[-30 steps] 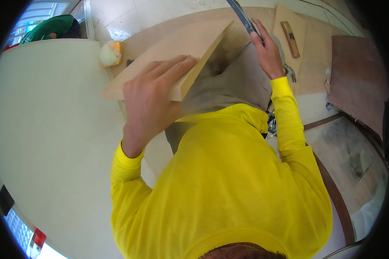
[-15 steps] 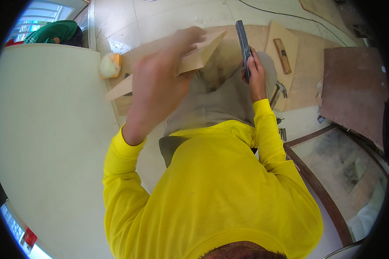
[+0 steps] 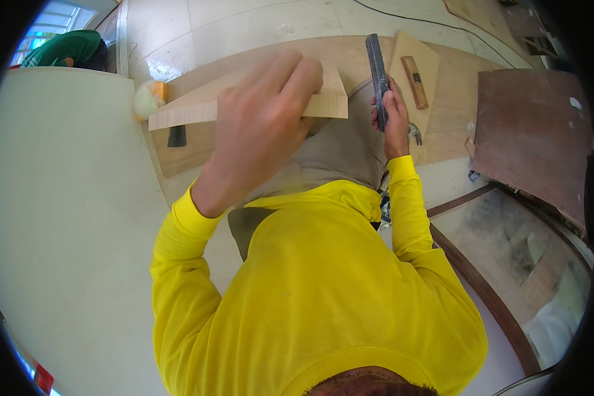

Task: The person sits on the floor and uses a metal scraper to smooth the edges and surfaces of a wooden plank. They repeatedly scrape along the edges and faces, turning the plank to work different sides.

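Note:
My left hand point(image 3: 264, 122), slightly blurred, is closed over a pale wooden board point(image 3: 178, 115), its fingers curled at the upper side. The board is held above my lap, its long edge towards me, and the hand hides its middle. My right hand point(image 3: 396, 125) grips a long dark grey bar point(image 3: 377, 76) near its lower end; the bar stands up steeply, apart from the board's right end. I cannot tell exactly what kind of bar it is. Just beside my right wrist shows a claw hammer's head point(image 3: 415, 134).
A small wooden hand plane point(image 3: 414, 82) lies on a pale board point(image 3: 426, 56) at right, over a wider plywood sheet point(image 3: 462, 99). At left are a large white panel point(image 3: 59, 198) and a whitish bundle point(image 3: 146, 102). A brown panel point(image 3: 534, 132) and framed glass point(image 3: 515, 244) stand right.
The wooden board has turned from a steep slant to nearly level, and my left hand has turned with it. My right hand still holds the dark bar. The whole view has shifted slightly.

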A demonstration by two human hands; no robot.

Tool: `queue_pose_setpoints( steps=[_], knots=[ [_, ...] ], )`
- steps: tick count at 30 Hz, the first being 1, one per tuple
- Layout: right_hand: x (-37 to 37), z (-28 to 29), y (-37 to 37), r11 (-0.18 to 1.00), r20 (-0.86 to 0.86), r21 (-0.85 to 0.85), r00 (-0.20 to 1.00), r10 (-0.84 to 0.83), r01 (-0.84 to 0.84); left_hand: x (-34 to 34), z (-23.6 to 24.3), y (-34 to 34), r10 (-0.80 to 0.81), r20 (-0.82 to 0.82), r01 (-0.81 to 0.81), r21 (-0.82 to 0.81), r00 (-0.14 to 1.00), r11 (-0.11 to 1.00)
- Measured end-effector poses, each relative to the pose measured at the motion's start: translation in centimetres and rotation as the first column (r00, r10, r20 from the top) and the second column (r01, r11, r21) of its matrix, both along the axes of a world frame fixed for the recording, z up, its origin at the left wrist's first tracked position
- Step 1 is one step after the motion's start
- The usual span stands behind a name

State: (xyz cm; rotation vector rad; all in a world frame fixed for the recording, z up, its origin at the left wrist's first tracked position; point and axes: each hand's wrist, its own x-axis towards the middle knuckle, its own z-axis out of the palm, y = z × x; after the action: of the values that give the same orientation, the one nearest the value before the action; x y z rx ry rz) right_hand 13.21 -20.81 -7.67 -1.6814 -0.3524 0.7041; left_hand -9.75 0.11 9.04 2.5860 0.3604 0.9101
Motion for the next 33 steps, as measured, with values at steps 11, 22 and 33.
queue_pose_setpoints(
  steps=[11,22,33],
  knots=[
    [-0.7,0.2,-0.5,0.999,0.016,0.015,0.999,-0.032,0.032,1.1,0.3,1.1,-0.059,0.015,0.059,0.029,0.998,0.998],
    [-3.0,10.4,-2.6,0.952,0.131,-0.01,0.944,0.303,-0.305,1.0,0.6,0.6,-0.02,-0.009,0.02,0.029,1.0,0.999],
    [-3.0,13.9,-3.3,0.857,0.378,-0.168,0.771,0.512,-0.487,-0.7,0.4,0.9,0.03,-0.065,-0.032,-0.02,0.997,0.999]
  ],
)
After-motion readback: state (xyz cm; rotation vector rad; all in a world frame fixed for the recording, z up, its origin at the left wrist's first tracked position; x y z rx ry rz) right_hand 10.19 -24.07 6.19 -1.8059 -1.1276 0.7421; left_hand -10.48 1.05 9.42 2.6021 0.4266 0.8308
